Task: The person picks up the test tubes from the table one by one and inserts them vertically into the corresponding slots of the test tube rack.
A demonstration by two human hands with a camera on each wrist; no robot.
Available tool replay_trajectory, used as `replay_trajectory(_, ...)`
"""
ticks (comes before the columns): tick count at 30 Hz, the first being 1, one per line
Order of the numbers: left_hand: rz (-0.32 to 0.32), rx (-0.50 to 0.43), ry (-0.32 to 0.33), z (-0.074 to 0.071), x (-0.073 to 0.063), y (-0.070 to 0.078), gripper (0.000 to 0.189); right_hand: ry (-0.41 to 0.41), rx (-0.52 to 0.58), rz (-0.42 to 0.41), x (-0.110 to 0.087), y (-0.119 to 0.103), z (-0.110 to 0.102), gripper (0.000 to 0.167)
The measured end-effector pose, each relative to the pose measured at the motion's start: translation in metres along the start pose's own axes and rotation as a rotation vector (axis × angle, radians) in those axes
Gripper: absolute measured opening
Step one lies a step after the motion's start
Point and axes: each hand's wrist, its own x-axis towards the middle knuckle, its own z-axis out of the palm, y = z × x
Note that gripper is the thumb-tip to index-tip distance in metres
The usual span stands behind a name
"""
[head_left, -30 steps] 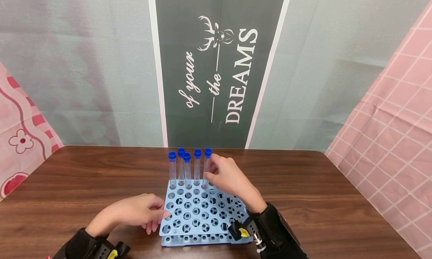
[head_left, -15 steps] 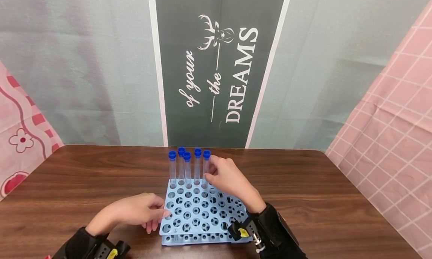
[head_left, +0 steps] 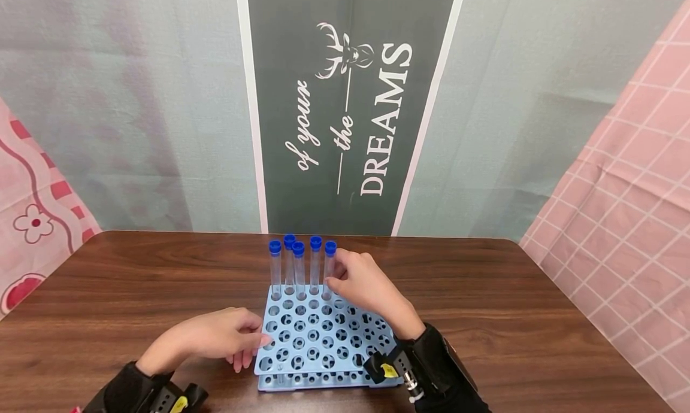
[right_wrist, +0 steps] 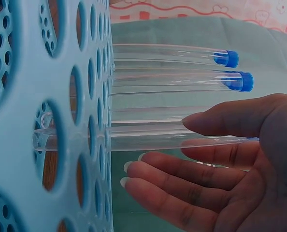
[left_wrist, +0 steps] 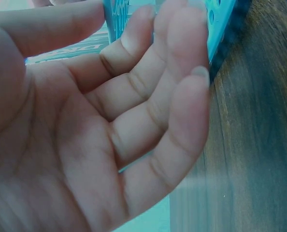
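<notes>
My right hand (head_left: 363, 281) pinches a clear test tube (head_left: 328, 268) with a blue cap between thumb and index finger. The tube stands upright with its lower end through a hole in the back row of the light blue test tube rack (head_left: 312, 370). In the right wrist view, my other three fingers (right_wrist: 182, 188) extend apart from the tube. My left hand (head_left: 215, 334) holds the rack's left edge, thumb on the upper plate and fingers at its side. Several more blue-capped tubes (head_left: 275, 269) stand along the back left of the rack.
The rack rests on a dark wood table (head_left: 512, 317), near its front. A grey-green printed cloth (head_left: 334, 209) hangs behind the table's far edge. Pink patterned cloths (head_left: 636, 221) hang at both sides.
The pinched tube has lowered slightly and shifted a little left at its cap, now standing straighter in its hole. My left hand has stayed in place on the rack.
</notes>
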Motion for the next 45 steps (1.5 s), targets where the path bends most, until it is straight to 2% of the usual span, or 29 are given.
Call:
replay_trajectory(9,0.005,0.001,-0.009,0.0,0.001,-0.001,0.028,0.0,-0.009,0.0,-0.001,0.0,0.0,0.009)
replay_trajectory(23,0.011,0.003,-0.008,0.0,0.001,0.001,0.028,0.011,0.009,0.013,-0.006,0.0,-0.004,0.018)
replay_trajectory(38,-0.003,0.008,0.003,0.0,0.0,-0.001,0.027,0.026,0.035,0.054,-0.015,0.002,-0.016,0.017)
replay_trajectory(45,-0.007,0.006,0.0,0.0,0.001,-0.001,0.026,0.029,0.011,0.061,-0.017,0.008,-0.021,0.015)
